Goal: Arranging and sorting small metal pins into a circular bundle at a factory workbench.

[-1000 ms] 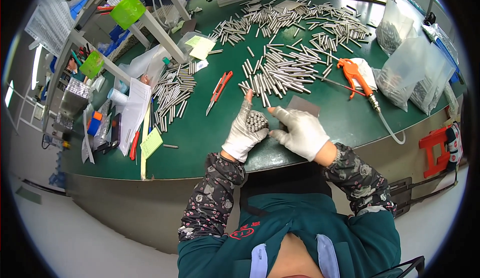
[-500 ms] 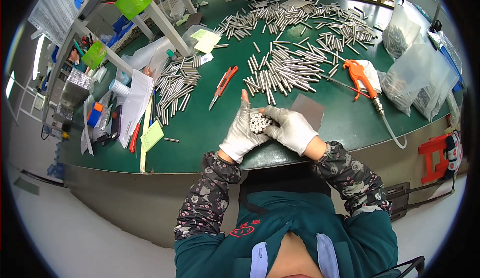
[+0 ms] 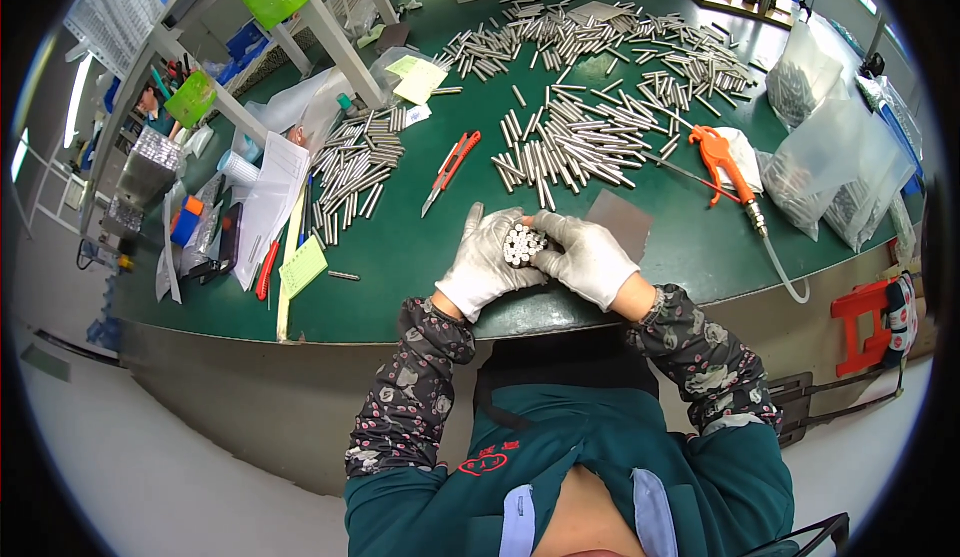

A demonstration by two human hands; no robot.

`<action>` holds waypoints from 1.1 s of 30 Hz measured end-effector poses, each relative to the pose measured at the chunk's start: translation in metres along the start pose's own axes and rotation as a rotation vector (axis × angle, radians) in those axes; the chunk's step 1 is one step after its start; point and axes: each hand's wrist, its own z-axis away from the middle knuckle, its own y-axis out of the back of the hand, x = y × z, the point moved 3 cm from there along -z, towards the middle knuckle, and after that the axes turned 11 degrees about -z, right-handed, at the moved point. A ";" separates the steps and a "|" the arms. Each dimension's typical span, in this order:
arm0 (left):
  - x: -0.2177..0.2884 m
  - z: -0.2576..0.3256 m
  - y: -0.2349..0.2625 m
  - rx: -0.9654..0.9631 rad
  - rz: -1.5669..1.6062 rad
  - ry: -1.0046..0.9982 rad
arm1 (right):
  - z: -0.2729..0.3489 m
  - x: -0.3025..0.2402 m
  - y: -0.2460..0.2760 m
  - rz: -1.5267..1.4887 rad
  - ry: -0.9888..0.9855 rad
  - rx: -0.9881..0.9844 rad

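A bundle of metal pins is clasped between my two gloved hands, its round ends facing up. My left hand wraps the bundle from the left, and my right hand closes round it from the right with fingertips at its top edge. Both wear white gloves with bare fingertips showing. Just beyond the hands lies a loose heap of pins. An orange utility knife rests on the green table to the left, blade out. Beside my right hand is a flat dark brown sheet.
Another pin pile lies left, near papers and a red-handled tool. More pins spread across the far table. At right are an orange air blow gun with hose and plastic bags of pins. The table's front edge runs before me.
My left thumb, raised before, has come down against the hand beside the bundle. Both hands still hold the pins in nearly the same place.
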 end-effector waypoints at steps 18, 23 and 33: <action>0.003 -0.005 -0.002 -0.057 -0.053 0.138 | -0.002 -0.001 0.003 0.022 -0.032 0.022; 0.002 -0.005 -0.004 -0.049 -0.083 0.122 | -0.002 0.000 0.003 0.060 0.003 0.039; 0.005 0.000 0.000 -0.049 -0.167 0.075 | -0.002 0.000 0.005 0.043 0.018 0.025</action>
